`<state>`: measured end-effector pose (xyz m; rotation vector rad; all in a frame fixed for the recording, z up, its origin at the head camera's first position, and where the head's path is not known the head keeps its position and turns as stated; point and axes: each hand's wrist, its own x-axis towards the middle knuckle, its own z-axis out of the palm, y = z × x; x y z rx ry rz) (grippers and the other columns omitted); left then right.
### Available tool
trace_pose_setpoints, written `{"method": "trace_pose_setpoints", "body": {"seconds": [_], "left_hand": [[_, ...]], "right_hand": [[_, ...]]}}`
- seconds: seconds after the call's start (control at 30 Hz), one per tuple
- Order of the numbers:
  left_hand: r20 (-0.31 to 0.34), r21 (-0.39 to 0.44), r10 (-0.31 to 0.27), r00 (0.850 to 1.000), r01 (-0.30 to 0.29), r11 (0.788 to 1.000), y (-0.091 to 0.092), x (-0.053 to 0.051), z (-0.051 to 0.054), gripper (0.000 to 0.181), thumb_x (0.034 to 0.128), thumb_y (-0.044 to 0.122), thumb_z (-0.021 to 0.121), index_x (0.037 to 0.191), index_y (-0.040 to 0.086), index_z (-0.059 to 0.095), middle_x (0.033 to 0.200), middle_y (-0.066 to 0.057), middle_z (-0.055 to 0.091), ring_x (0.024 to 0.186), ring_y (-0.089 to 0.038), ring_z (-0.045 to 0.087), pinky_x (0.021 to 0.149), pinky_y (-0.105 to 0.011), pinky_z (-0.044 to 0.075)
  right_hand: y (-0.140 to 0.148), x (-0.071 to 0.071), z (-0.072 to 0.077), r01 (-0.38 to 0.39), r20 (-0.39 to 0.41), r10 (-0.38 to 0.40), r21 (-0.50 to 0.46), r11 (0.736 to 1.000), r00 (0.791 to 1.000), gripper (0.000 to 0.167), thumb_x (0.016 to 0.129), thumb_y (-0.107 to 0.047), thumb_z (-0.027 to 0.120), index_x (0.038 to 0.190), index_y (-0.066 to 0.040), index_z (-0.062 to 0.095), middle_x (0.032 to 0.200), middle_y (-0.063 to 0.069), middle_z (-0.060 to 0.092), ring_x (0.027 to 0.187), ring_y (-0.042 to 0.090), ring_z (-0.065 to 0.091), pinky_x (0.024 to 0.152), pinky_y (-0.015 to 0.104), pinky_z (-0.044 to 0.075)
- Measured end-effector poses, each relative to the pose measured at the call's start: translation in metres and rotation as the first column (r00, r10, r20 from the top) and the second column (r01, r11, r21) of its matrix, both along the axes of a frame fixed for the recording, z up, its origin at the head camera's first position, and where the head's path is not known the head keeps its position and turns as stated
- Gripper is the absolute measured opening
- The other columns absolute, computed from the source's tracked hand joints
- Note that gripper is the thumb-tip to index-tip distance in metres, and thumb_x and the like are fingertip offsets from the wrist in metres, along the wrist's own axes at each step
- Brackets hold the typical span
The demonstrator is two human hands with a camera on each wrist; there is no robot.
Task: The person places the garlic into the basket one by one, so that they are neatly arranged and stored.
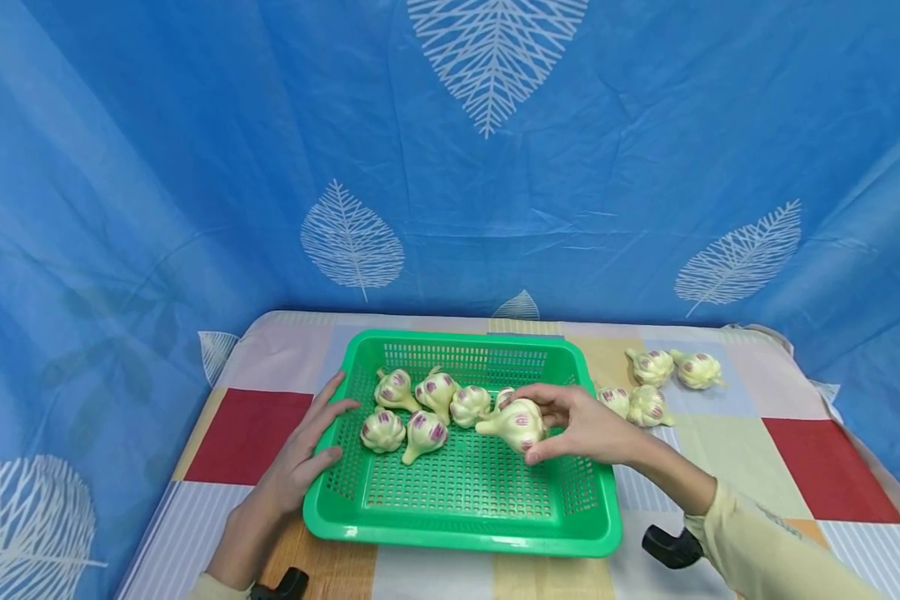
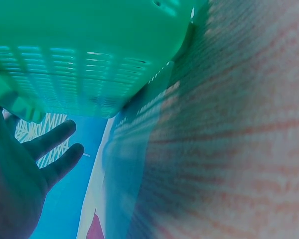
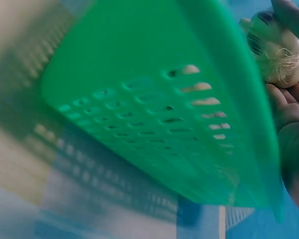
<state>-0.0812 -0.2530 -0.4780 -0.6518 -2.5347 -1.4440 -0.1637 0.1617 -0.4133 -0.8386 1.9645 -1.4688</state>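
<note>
A garlic bulb (image 1: 520,425) with purple streaks is held by my right hand (image 1: 581,421) over the right part of a green basket (image 1: 461,546). Thumb and fingers grip the bulb from its right side, its stem pointing left. The right wrist view shows the root end of this garlic bulb (image 3: 284,62) in the fingers. At the basket's left rim, my left hand (image 1: 300,454) rests with fingers fairly straight; two fingers (image 2: 55,139) stretch out beside the basket wall (image 2: 79,74) in the left wrist view. Several garlic bulbs (image 1: 426,433) lie inside the basket, one partly hidden behind the right hand.
Right of the basket, several more garlic bulbs (image 1: 651,367) lie on the patchwork tablecloth (image 1: 727,467). A blue curtain (image 1: 450,208) with white leaf prints hangs behind the table. Bare wood-coloured surface (image 1: 337,567) shows at the front left.
</note>
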Motion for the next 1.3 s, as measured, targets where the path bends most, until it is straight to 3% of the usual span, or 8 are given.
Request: {"method": "trace_pose_setpoints", "body": {"seconds": [0.2, 0.43, 0.63, 0.97, 1.07, 1.17, 1.23, 1.3], "left_hand": [[-0.005, -0.004, -0.007, 1.000, 0.007, 1.000, 0.001, -0.001, -0.001, 0.053, 0.0870, 0.009, 0.052, 0.140, 0.005, 0.053, 0.167, -0.008, 0.015, 0.147, -0.031, 0.019, 0.092, -0.040, 0.050], [0.025, -0.025, -0.001, 1.000, 0.002, 1.000, 0.000, 0.000, -0.004, 0.054, 0.0868, 0.009, 0.051, 0.141, 0.003, 0.052, 0.168, -0.007, 0.013, 0.149, -0.027, 0.016, 0.094, -0.043, 0.049], [0.027, -0.044, 0.000, 1.000, 0.001, 0.999, 0.000, 0.001, -0.004, 0.055, 0.0870, 0.010, 0.052, 0.142, 0.004, 0.051, 0.168, -0.007, 0.012, 0.149, -0.022, 0.015, 0.094, -0.044, 0.049], [0.023, -0.038, -0.001, 1.000, 0.001, 0.999, 0.000, 0.002, -0.006, 0.056, 0.0868, 0.010, 0.052, 0.143, 0.006, 0.051, 0.168, -0.006, 0.012, 0.150, -0.019, 0.014, 0.095, -0.043, 0.049], [0.021, -0.035, 0.001, 1.000, -0.001, 0.999, 0.000, 0.002, -0.007, 0.056, 0.0869, 0.011, 0.052, 0.143, 0.006, 0.051, 0.168, -0.006, 0.012, 0.150, -0.019, 0.014, 0.095, -0.042, 0.049], [0.015, -0.031, 0.001, 1.000, -0.001, 1.000, 0.000, 0.002, -0.008, 0.056, 0.0869, 0.010, 0.052, 0.143, 0.006, 0.050, 0.168, -0.006, 0.012, 0.149, -0.019, 0.015, 0.094, -0.041, 0.050], [0.009, -0.030, 0.002, 1.000, -0.001, 1.000, 0.000, 0.002, -0.009, 0.056, 0.0872, 0.010, 0.051, 0.143, 0.007, 0.051, 0.168, -0.007, 0.013, 0.149, -0.019, 0.015, 0.094, -0.040, 0.050], [0.002, -0.031, 0.000, 1.000, 0.000, 1.000, 0.000, 0.001, -0.011, 0.055, 0.0875, 0.010, 0.051, 0.143, 0.007, 0.051, 0.167, -0.008, 0.013, 0.149, -0.020, 0.016, 0.094, -0.040, 0.050]], "right_hand": [[-0.019, -0.004, -0.008, -0.090, -0.014, 0.091, 0.100, 0.991, 0.996, 0.066, 0.080, -0.015, 0.087, 0.136, -0.003, 0.054, 0.125, 0.010, 0.063, 0.107, 0.021, 0.068, 0.084, 0.038, 0.056], [-0.036, -0.006, -0.021, -0.134, -0.184, 0.191, 0.285, 0.949, 0.964, 0.066, 0.075, -0.025, 0.091, 0.129, -0.012, 0.057, 0.113, -0.007, 0.063, 0.098, 0.010, 0.061, 0.082, 0.031, 0.051], [-0.045, -0.004, -0.029, -0.164, -0.210, 0.248, 0.349, 0.923, 0.946, 0.061, 0.073, -0.020, 0.092, 0.121, -0.020, 0.054, 0.110, -0.008, 0.064, 0.097, 0.008, 0.061, 0.081, 0.030, 0.052], [-0.058, -0.007, -0.043, -0.153, -0.289, 0.308, 0.457, 0.876, 0.906, 0.064, 0.072, -0.024, 0.092, 0.123, -0.017, 0.053, 0.110, -0.007, 0.062, 0.096, 0.006, 0.059, 0.082, 0.028, 0.050], [-0.062, -0.007, -0.046, -0.146, -0.329, 0.327, 0.470, 0.870, 0.886, 0.065, 0.071, -0.026, 0.092, 0.122, -0.017, 0.054, 0.108, -0.009, 0.061, 0.097, 0.005, 0.058, 0.083, 0.027, 0.050], [-0.063, -0.006, -0.046, -0.143, -0.380, 0.361, 0.494, 0.857, 0.851, 0.066, 0.072, -0.029, 0.091, 0.124, -0.016, 0.054, 0.110, -0.009, 0.059, 0.099, 0.004, 0.057, 0.084, 0.026, 0.050], [-0.064, -0.006, -0.045, -0.142, -0.416, 0.395, 0.521, 0.842, 0.819, 0.066, 0.073, -0.031, 0.090, 0.126, -0.016, 0.053, 0.112, -0.010, 0.058, 0.098, 0.003, 0.056, 0.083, 0.025, 0.050], [-0.063, -0.005, -0.045, -0.141, -0.463, 0.437, 0.545, 0.827, 0.771, 0.068, 0.074, -0.034, 0.089, 0.128, -0.015, 0.053, 0.113, -0.009, 0.057, 0.096, 0.005, 0.056, 0.082, 0.024, 0.050]]}}
